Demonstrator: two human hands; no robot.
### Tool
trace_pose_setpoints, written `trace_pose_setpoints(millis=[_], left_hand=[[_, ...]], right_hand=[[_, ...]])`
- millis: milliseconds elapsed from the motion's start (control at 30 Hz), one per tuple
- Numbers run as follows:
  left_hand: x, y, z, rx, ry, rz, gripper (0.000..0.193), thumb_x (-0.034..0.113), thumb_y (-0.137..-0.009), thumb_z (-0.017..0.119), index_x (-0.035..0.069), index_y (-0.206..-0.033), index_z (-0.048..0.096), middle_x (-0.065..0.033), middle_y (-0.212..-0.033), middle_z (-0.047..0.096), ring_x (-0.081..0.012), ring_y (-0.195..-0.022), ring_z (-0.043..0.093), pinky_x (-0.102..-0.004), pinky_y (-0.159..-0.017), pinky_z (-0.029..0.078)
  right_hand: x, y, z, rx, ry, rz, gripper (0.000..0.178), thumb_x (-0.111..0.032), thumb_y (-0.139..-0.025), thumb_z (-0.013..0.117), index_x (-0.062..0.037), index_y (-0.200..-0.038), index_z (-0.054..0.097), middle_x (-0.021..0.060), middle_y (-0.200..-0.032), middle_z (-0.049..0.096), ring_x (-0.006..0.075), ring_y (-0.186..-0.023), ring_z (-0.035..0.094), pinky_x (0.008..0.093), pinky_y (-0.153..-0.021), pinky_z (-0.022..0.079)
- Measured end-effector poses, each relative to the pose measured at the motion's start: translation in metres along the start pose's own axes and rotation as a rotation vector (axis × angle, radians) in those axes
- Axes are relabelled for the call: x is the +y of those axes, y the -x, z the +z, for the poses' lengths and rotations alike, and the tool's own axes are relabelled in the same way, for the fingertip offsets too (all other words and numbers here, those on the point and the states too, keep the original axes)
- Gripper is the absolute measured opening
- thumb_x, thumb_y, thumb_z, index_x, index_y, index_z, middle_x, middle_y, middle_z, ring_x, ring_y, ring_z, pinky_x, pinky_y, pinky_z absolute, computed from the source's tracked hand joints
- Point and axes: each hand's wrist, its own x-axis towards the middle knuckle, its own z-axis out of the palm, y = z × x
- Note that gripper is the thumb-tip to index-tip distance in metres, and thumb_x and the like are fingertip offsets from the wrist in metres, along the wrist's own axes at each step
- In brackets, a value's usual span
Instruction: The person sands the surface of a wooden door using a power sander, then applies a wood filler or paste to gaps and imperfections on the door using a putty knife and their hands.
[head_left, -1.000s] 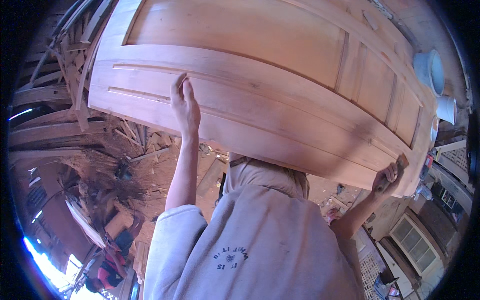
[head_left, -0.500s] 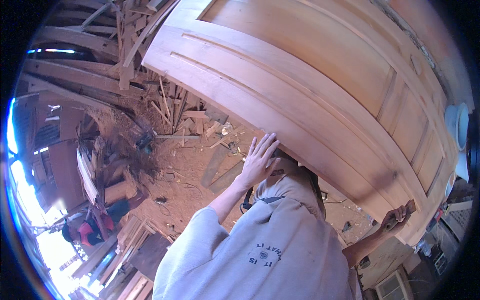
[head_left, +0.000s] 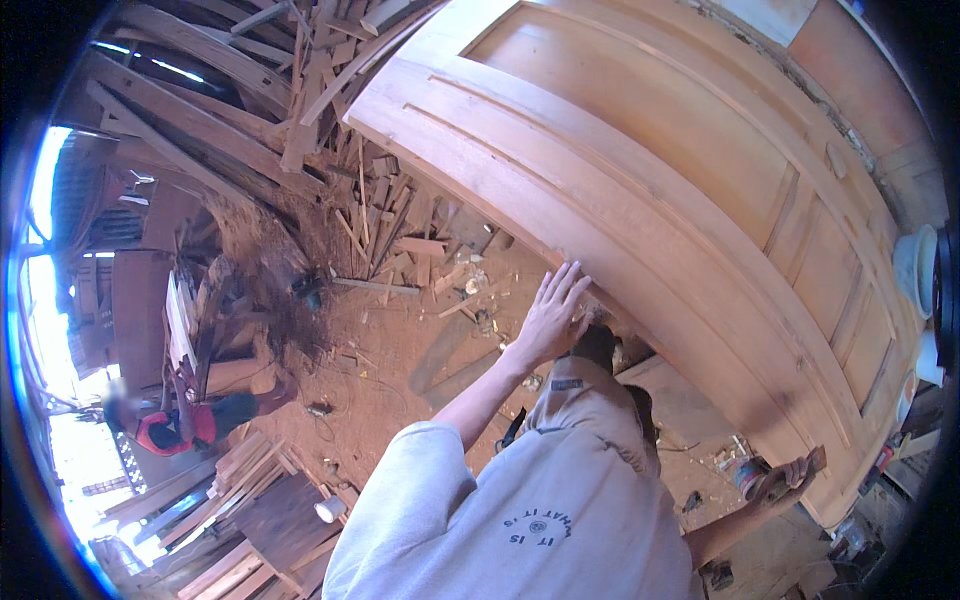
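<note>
One door (head_left: 650, 225), likely heavy, stiff: hold edges.
Your left hand (head_left: 550, 316) spreads mid-frame; right hand (head_left: 783, 482), lower right, pinches brown block (head_left: 818, 459).

Circular dark lettering (head_left: 538, 527) on shirt (head_left: 440, 535)

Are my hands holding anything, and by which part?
Your right hand grips a small brown piece by one end, the other protruding; your left hand holds nothing.

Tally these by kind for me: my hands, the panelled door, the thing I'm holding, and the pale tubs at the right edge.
Hands (left, right): 2
Panelled door: 1
Small brown block: 1
Pale tubs: 3
Total: 7
</note>
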Motion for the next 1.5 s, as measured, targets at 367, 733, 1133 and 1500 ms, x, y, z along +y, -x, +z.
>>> trace_pose_setpoints(millis=[367,733,1133,1500], left_hand=[[0.006,0.001,0.005,0.018,-0.126,-0.03,0.07,0.03,-0.092,0.066,-0.005,-0.145,0.036,-0.0271,-0.154,0.035,-0.0411,-0.146,0.03,-0.0512,-0.121,0.022],[0.068,-0.034,0.012,-0.1,0.027,0.021,0.073,0.022,-0.091,0.069,0.0,-0.15,0.034,-0.0274,-0.153,0.035,-0.0451,-0.141,0.035,-0.0527,-0.115,0.032],[0.176,-0.078,0.078,-0.588,0.047,0.628,0.071,0.024,-0.089,0.065,-0.004,-0.148,0.036,-0.0246,-0.157,0.03,-0.043,-0.145,0.03,-0.0543,-0.119,0.025],[0.294,-0.058,0.159,-0.565,0.07,0.754,0.064,0.026,-0.09,0.067,0.0,-0.143,0.043,-0.0227,-0.149,0.04,-0.0419,-0.141,0.036,-0.0527,-0.119,0.026]], right_hand=[[0.021,0.046,-0.002,0.302,-0.059,-0.105,0.038,-0.01,-0.106,0.039,0.006,-0.14,0.041,0.0001,-0.074,0.04,0.0068,-0.055,0.04,0.0193,-0.049,0.04],[-0.017,0.039,0.045,0.316,0.052,-0.332,0.057,-0.028,-0.106,0.046,0.0035,-0.151,0.028,0.0027,-0.083,0.048,0.0083,-0.06,0.043,0.0238,-0.055,0.043],[0.011,0.228,0.011,0.549,-0.298,-0.771,0.032,-0.03,-0.104,0.051,0.0021,-0.108,0.049,0.0038,-0.082,0.05,0.0106,-0.06,0.046,0.0271,-0.058,0.042],[-0.041,0.305,-0.049,0.559,-0.365,-0.793,0.044,-0.031,-0.105,0.051,0.005,-0.129,0.047,0.0042,-0.085,0.049,0.0115,-0.062,0.046,0.0278,-0.059,0.044]])
